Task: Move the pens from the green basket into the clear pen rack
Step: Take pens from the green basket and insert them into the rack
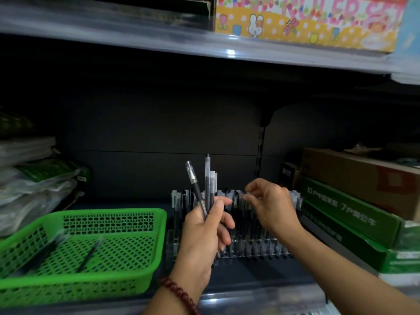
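The green basket point(145, 226) is a rectangular moulded-plastic tray with perforated lattice walls and floor. It rests on the dark shelf point(250, 278), just left of the clear pen rack point(252, 250). Two dark pens point(87, 258) lie loose on the basket floor; blur obscures their detail.

The rack is transparent plastic with a row of slots. It holds many pens standing upright, their translucent caps point(174, 197) lined along the top edge.

The left hand point(202, 237), with a bracelet of dark red round beads point(179, 294) on its wrist, is closed around a small bundle of pens point(208, 185), held upright in front of the rack. These have slim dark barrels and clear caps.

The right hand point(270, 208) hovers over the right part of the rack, fingers point(250, 197) pinched on the clear cap of a single pen point(246, 196) at the rack's top edge.

Green and brown cardboard boxes point(350, 214) are stacked at the right.
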